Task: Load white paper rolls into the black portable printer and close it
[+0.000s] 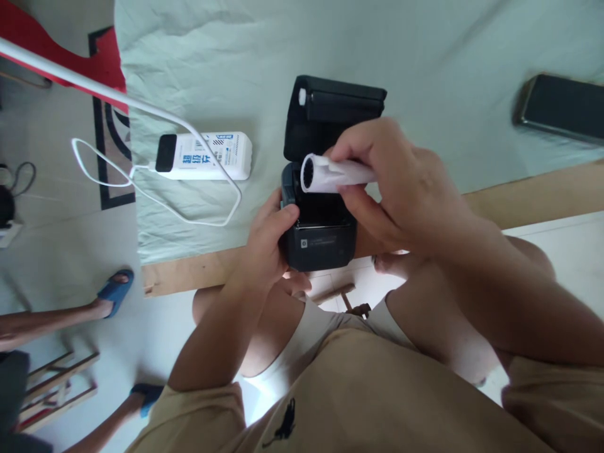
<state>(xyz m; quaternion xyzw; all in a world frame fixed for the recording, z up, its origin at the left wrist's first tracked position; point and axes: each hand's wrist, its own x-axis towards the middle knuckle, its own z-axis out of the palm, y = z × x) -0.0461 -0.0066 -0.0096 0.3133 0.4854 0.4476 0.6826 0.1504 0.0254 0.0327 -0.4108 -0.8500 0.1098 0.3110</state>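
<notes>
A paper roll (330, 173) is gripped by the right hand (401, 189) over the open printer (318, 233) at the bed's (330, 38) near edge; the printer's side is clasped by the left hand (268, 242); a power bank (205, 156) lies left.

Tan short-sleeve tee (377, 402) w/ small black horse logo (284, 423) at chest. White shorts (302, 343) just above logo in frame, hems at mid-thigh. Left hand (267, 242) and right hand (401, 182) bare, no rings/watch, forearms uncovered.
</notes>
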